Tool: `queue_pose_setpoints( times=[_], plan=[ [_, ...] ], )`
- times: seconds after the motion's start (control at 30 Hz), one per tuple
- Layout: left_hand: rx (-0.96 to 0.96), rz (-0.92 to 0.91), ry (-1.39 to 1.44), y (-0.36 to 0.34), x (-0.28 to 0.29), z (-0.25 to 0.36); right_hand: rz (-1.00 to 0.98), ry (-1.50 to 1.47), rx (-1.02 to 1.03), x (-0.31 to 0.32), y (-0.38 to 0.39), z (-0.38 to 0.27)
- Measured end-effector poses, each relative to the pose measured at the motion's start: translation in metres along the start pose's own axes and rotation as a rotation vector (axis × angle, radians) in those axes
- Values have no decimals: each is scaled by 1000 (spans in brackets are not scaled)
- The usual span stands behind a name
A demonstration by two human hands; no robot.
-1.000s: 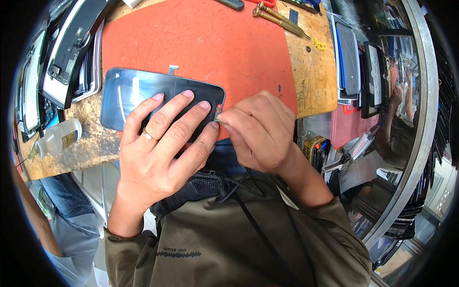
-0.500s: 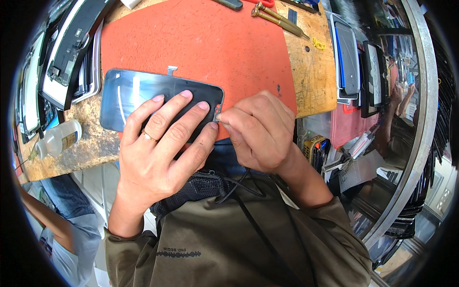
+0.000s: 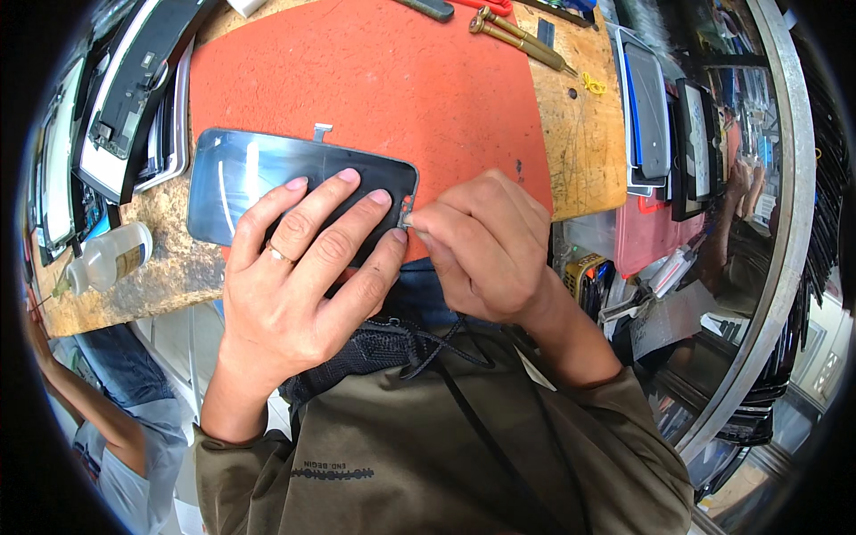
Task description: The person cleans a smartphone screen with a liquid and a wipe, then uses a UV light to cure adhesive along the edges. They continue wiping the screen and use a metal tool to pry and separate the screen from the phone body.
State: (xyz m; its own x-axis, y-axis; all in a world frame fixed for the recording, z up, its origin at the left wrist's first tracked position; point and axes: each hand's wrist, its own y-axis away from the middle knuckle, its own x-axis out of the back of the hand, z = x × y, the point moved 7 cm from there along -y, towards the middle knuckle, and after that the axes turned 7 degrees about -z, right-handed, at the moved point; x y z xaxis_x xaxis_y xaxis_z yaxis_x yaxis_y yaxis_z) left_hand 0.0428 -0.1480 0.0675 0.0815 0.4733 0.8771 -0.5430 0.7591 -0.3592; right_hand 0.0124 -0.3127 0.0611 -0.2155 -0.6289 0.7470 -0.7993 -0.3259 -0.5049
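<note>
A dark, glossy phone screen panel (image 3: 218, 183) lies on the orange mat (image 3: 357, 67), overhanging its left side. A small flat connector tab (image 3: 322, 133) sticks out from the panel's far edge. My left hand (image 3: 303, 276), with a ring on one finger, rests on the panel, its fingers stretched out and pressing it flat. At the panel's right end, my right hand (image 3: 486, 245) is closed in a pinch by small metallic bits (image 3: 407, 214) at the notched edge. Whatever sits between those fingertips is mostly hidden.
Two brass-coloured screwdrivers (image 3: 522, 40) lie at the mat's far right, near a yellow loop (image 3: 594, 83). A clear bottle (image 3: 111, 257) stands at left. Screens (image 3: 143, 98) pile up behind it; more panels (image 3: 648, 111) stack at right. Another person's arm (image 3: 98, 410) shows lower left.
My hands and the phone panel hold almost the same place. At the lower left, the other person's arm has shifted slightly.
</note>
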Motion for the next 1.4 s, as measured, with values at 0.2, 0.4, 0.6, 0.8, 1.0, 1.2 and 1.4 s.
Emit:
queue_pose_setpoints(
  times=[0.2, 0.4, 0.6, 0.8, 1.0, 1.2, 1.4],
  plan=[
    [-5, 2, -7, 0, -1, -1, -2, 15, -6, 0, -2, -1],
    [-4, -5, -4, 1, -1, -1, -17, 11, -9, 0, -2, -1],
    [0, -6, -6, 0, 0, -1, -36, 8, 5, 0, -2, -2],
    [3, 10, 0, 1, -1, 0, -8, 9, -8, 0, -1, -1],
    [1, 3, 0, 0, -1, 0, -4, 13, 0, -1, -1, -1],
    [-4, -4, -1, 1, -1, -1, -19, 8, 8, -2, 0, -1],
    [-12, -4, -5, 2, -1, 0, -46, -11, 4, 1, 0, -1]
  ],
)
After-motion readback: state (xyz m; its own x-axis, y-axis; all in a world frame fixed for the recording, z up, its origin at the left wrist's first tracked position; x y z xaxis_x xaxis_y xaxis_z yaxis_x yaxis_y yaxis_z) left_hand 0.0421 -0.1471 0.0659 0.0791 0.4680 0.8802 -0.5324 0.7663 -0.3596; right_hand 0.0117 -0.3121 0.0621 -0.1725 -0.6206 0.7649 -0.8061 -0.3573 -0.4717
